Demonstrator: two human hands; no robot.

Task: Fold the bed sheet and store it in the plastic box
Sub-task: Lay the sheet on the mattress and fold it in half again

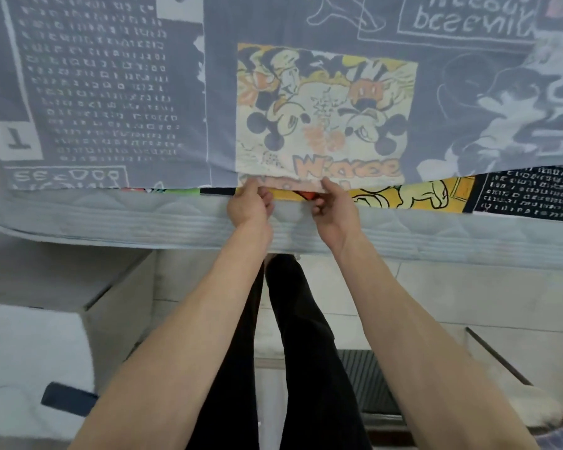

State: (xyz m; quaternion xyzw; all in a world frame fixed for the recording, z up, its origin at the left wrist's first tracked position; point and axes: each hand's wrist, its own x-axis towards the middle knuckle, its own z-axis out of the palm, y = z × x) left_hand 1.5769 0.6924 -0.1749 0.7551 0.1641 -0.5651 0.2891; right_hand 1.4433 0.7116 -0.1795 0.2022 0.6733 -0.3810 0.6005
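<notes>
A grey-blue bed sheet [143,92] printed with cartoon mice and panels of text lies spread over the mattress, its faded reverse side up. Its near edge is folded over, and a strip of the bright printed side [403,196] shows beneath it on the right. My left hand [249,204] and my right hand [333,204] both pinch that near edge at the middle, a short gap apart, below the yellow cartoon panel. No plastic box can be identified with certainty.
The pale quilted mattress [111,219] edge runs across the view below the sheet. A white boxy container [78,303] stands on the floor at left. My dark-trousered legs [299,352] stand on light floor tiles, with a dark ribbed mat [368,378] on the right.
</notes>
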